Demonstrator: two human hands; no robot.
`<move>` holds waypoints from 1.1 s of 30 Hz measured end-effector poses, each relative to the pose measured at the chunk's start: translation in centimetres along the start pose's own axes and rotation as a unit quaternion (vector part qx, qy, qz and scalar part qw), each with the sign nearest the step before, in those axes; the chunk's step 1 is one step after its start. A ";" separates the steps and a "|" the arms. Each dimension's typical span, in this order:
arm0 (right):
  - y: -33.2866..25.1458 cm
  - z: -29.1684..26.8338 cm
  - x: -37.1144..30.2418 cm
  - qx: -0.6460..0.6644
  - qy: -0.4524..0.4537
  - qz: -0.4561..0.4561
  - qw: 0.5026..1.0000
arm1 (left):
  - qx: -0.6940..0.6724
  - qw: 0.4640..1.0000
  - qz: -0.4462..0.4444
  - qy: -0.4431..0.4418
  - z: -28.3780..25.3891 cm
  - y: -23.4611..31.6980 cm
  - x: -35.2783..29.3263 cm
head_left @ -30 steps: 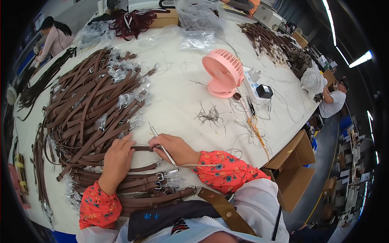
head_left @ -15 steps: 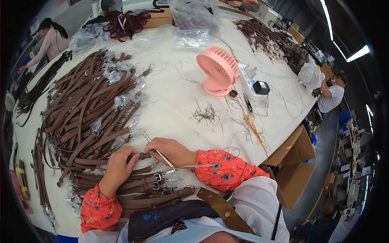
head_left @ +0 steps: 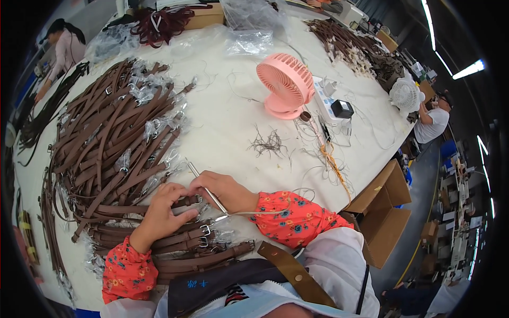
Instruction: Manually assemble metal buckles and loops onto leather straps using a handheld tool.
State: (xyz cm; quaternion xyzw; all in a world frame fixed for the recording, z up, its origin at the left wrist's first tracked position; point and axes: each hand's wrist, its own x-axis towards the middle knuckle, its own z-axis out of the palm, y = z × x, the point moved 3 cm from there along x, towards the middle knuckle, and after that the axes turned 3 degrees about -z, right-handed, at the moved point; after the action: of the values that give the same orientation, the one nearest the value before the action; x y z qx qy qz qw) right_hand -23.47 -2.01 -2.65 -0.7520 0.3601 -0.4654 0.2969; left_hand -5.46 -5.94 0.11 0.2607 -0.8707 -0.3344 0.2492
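Note:
My left hand (head_left: 165, 212) has its fingers and thumb around the buckle end of a brown belt (head_left: 184, 203), which lies across other belts. Close beside it, my right hand (head_left: 228, 192) grips a slim silver pen-shaped tool (head_left: 216, 200). A thin pale cord runs from the tool's lower end toward my right sleeve. The tool's upper tip points away from me, over the white tabletop. Nearer my body lies a row of brown belts with silver buckles (head_left: 205, 230), some wrapped in clear plastic. A large heap of brown belts (head_left: 106, 143) spreads to the left.
A pink fan (head_left: 286, 85) stands beyond my hands, beside a white power strip (head_left: 326, 100) with a black adapter. Loose thread scraps (head_left: 268, 143) lie on the white table (head_left: 222, 127). An open cardboard box (head_left: 379, 212) stands at the right edge. Other people work around the table.
My left hand has shifted slightly up and right along the belt, its thumb now spread farther from the fingers. My right hand has moved slightly with the tool. The view has tilted a little.

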 end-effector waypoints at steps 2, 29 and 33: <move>-0.1 -0.4 0.2 -0.015 -0.016 0.002 1.000 | -0.007 0.999 -0.052 -0.002 0.0 -0.7 -0.5; -1.2 -0.8 0.4 0.258 0.123 0.236 0.929 | 0.215 0.968 0.113 0.057 1.0 -0.1 -0.9; -1.1 -0.8 0.3 0.280 0.121 0.242 0.921 | 0.204 0.971 0.108 0.068 1.1 0.1 -0.9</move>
State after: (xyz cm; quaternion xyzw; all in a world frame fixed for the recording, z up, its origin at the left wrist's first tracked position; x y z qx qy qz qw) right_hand -23.85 -1.69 -1.33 -0.4665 0.4192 -0.5487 0.5528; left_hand -5.49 -4.83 -0.74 0.2323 -0.9246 -0.1019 0.2841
